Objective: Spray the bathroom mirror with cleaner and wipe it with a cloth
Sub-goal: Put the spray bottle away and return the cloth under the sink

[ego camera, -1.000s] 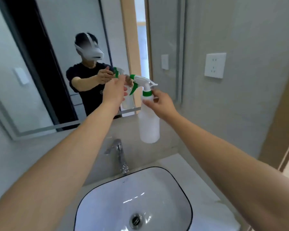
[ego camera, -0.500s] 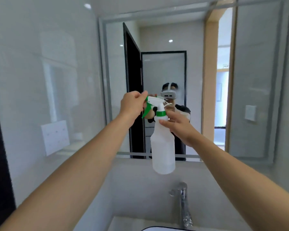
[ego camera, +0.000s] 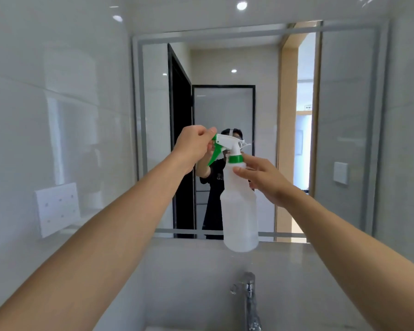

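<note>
The spray bottle (ego camera: 240, 211) hangs upright before the mirror (ego camera: 344, 130), above the faucet (ego camera: 250, 299). Right hand (ego camera: 265, 179) fingers grip its neck; left hand (ego camera: 194, 145) fingers pinch the green nozzle tip.

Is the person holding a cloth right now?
No. The left hand pinches the nozzel end of the spray bottle and the right hand grips its neck; no cloth shows.

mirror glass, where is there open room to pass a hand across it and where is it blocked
Open: the mirror's upper band above both hands, and its right strip beside the right hand. Crowded: the centre, where the left hand pinches the nozzle and the spray bottle hangs before the glass. Below, the tap stands under the bottle.
</note>
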Motion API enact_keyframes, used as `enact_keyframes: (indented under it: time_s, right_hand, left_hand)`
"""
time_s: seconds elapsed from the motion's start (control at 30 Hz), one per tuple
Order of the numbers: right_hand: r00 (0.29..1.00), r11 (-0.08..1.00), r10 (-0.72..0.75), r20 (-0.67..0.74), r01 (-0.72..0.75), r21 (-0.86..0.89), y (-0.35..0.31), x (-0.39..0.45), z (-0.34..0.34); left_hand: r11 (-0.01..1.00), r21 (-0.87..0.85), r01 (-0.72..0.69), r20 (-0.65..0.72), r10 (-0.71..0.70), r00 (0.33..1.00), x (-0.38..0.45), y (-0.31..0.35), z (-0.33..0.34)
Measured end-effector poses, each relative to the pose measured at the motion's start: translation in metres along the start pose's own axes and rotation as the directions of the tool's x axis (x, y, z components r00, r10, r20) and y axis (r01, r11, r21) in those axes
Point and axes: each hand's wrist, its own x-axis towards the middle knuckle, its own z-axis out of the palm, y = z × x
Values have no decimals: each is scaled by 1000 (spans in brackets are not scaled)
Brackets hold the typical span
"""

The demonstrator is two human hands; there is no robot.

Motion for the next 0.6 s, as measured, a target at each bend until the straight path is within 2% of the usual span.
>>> enact_keyframes:
  time_s: [0.43, 0.6]
  right_hand:
    - [998, 996, 46, -38, -43, 78, 3, -5, -33]
    - [996, 996, 59, -67, -55, 69, 2, -3, -32]
  left_hand:
    - [967, -58, -249, 53, 252, 966, 13, -2, 25]
    - [955, -82, -284, 61, 289, 955, 14, -4, 26]
